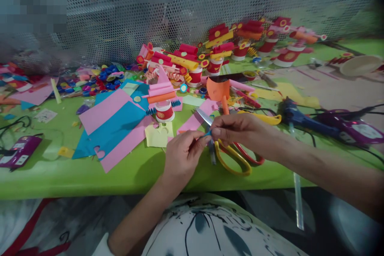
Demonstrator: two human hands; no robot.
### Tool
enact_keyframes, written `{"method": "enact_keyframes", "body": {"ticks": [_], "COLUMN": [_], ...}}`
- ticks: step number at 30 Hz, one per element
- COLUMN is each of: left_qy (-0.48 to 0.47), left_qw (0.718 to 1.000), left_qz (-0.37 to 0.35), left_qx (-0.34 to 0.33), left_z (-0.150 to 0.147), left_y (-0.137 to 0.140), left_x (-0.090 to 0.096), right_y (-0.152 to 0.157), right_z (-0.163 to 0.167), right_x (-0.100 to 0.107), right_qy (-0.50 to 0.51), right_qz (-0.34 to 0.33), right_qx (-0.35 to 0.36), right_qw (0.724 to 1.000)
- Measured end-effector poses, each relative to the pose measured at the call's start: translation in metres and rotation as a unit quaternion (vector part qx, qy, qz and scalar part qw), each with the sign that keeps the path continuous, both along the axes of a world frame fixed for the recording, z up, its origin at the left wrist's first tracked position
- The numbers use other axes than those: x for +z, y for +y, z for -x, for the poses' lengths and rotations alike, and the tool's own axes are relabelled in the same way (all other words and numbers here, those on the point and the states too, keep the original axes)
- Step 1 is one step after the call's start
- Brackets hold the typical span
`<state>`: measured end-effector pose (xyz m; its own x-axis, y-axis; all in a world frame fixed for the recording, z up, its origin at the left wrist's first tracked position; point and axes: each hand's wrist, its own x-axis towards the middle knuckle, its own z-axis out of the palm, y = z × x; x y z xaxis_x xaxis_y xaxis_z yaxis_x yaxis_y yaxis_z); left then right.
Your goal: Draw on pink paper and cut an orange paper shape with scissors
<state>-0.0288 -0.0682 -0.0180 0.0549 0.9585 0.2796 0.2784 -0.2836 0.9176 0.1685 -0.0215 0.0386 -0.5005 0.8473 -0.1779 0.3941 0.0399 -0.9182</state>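
Note:
A small blue strip (207, 133), apparently rolled or folded foam or paper, is pinched between the fingertips of both hands. My left hand (181, 154) closes on its left end, and my right hand (240, 130) grips the other end. Below the right hand lie scissors with yellow handles (234, 161); a red handle loop (250, 155) is partly covered by that hand. Left of the hands stands a decorated red and white paper cup (165, 113) with pink and orange rolls on top and blue coiled arms. A pale yellow sheet with cut-outs (158, 135) lies in front of it.
Pink sheets (105, 108) and blue sheets (117, 132) overlap at left. A blue glue gun (300, 118) and a purple device (351, 126) with cables lie right; another purple device (21, 152) sits far left. Several decorated cups and a colourful pile (105, 78) line the perforated metal panel (120, 20).

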Motion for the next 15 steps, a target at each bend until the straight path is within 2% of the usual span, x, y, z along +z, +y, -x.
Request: {"method": "enact_keyframes", "body": {"ticks": [3,7,11,15], "left_qy": [-0.071,-0.212,-0.251,-0.240], "left_qw": [0.994,0.964,0.952,0.949], "left_qz": [0.069,0.159,0.175,0.191], "left_qx": [-0.037,-0.036,-0.025,-0.072], "left_z": [0.000,0.004,0.006,0.003], "left_y": [0.001,0.008,0.016,0.017], "left_x": [0.003,-0.001,-0.003,-0.001], "right_y": [0.000,0.003,0.007,0.007], "right_z": [-0.001,-0.005,-0.009,-0.006], "right_x": [0.001,-0.003,-0.007,-0.004], "right_qy": [0.021,0.052,0.098,0.127], "right_qz": [0.040,0.088,0.172,0.245], "right_qx": [-0.019,-0.069,-0.122,-0.123], "right_qw": [0.999,0.992,0.973,0.953]}}
